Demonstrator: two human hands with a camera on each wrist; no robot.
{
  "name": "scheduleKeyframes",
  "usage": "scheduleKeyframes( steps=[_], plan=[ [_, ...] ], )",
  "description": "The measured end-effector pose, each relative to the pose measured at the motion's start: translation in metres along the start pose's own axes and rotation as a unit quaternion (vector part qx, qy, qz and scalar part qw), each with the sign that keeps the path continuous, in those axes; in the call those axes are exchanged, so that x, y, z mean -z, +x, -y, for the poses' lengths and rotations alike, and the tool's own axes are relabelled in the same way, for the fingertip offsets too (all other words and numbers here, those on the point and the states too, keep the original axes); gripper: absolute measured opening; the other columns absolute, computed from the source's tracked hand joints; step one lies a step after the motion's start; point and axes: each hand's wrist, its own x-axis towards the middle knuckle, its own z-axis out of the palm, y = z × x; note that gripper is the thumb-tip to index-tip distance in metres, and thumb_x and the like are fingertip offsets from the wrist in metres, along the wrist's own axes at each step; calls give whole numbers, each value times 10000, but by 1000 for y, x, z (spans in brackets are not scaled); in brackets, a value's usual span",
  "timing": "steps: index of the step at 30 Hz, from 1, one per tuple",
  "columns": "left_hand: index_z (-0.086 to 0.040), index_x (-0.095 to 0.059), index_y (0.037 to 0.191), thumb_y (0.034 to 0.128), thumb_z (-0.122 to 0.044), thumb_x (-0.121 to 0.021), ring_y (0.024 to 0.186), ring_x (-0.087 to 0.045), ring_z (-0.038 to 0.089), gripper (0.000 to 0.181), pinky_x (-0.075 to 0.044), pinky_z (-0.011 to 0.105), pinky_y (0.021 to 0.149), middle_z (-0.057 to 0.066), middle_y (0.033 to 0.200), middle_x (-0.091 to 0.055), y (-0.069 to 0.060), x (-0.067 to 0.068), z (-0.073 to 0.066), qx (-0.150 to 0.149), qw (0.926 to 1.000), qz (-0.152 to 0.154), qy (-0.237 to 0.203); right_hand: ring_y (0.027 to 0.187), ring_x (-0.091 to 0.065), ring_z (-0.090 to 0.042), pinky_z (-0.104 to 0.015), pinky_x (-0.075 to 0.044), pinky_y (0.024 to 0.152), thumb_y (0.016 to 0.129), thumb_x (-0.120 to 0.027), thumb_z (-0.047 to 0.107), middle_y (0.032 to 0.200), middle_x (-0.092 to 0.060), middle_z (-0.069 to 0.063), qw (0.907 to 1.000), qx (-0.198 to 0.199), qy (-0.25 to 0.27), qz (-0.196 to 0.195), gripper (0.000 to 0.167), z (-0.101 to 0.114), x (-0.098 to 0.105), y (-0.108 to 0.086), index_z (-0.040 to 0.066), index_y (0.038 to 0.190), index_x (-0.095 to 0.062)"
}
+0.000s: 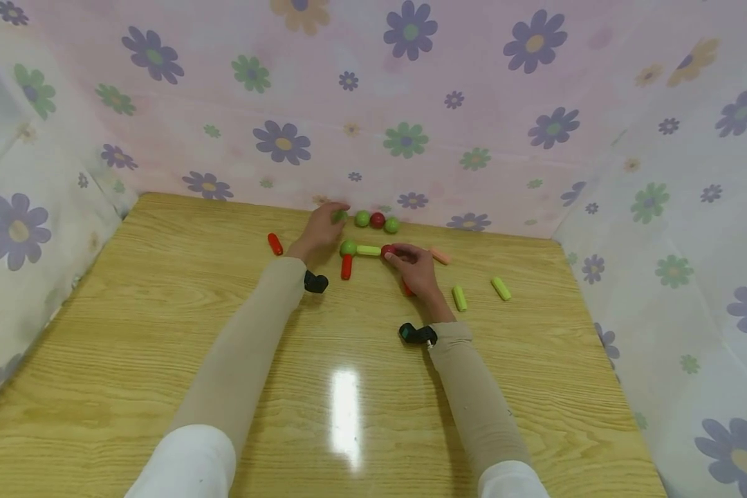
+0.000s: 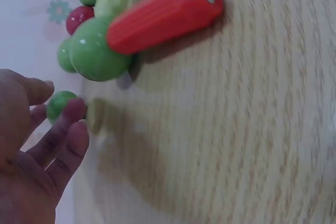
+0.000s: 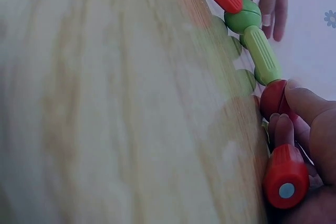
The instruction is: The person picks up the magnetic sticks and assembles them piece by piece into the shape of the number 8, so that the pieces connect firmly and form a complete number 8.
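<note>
Right hand (image 1: 416, 271) on red ball (image 3: 271, 98), wood-grain table (image 1: 299, 387), flowered backdrop (image 1: 361, 111) behind.

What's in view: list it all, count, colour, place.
Green balls: 4, green, two in back row, one nearer, one at left grip
Red balls: 2, red, one in back row, one in right grip
Red rods: 3, red, left, centre, beside right grip
Lime rods: 3, lime, one between balls, two right
Peach rod: 1, peach, beside right grip
Table: 1, tan, beneath
Floral backdrop: three sides, pink and white, around table
Wrist cameras: 2, black, at wrists
Sleeves: 2, beige and white, on arms
Grips: 2, bare, at balls
</note>
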Motion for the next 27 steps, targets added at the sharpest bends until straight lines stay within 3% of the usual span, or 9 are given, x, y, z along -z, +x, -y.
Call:
scheduleKeyframes(
  steps=[2,6,13,20,25,27],
  plan=[
    [41,-516,1441,1038,-52,-503,1468,-361,359,414,-266,437,1225,211,1532,-457,-1,0,2,36,9998,59,203,900,-631,-80,-197,-504,790,951,-741,150,1182,-687,-220,10000,-29,43,8,334,0,-1,0,1,1246,-698],
    [20,-514,1449,1046,-86,-519,1466,-367,342,416,-277,427,1221,193,1529,-463,-6,-1,9,306,9995,30,104,904,-631,-84,-192,-504,789,951,-743,172,1187,-685,-228,10000,-1,29,12,352,0,-1,-1,-1,1253,-695],
    [-44,-530,1453,1035,-88,-536,1482,-348,307,420,-280,434,1219,147,1536,-462,-16,-6,21,618,9963,-314,-500,932,-624,-129,-188,-492,790,954,-741,192,1213,-675,-254,10000,33,58,62,378,-1,0,-1,-7,1270,-687],
    [4,-578,1392,990,-57,-618,1280,-501,318,409,-467,453,1027,193,1432,-513,-32,-8,20,704,9871,-626,-1294,948,-642,-138,-208,-505,800,960,-732,179,1200,-685,-212,10000,-23,-69,18,353,3,-1,-2,5,1265,-690],
    [-17,-618,1344,975,-91,-672,1218,-515,309,380,-463,450,1005,181,1355,-546,-48,-6,13,787,9901,-642,-972,961,-633,-150,-200,-498,802,963,-727,177,1225,-672,-244,10000,-59,-11,71,370,3,0,-2,-6,1281,-680],
    [-25,-626,1338,970,-107,-684,1218,-526,306,381,-460,453,1019,173,1338,-571,-54,-4,12,808,9920,-589,-767,933,-622,-99,-186,-496,797,961,-730,182,1224,-672,-243,10000,-28,-26,51,374,-1,-1,0,-3,1283,-680]
  ],
)
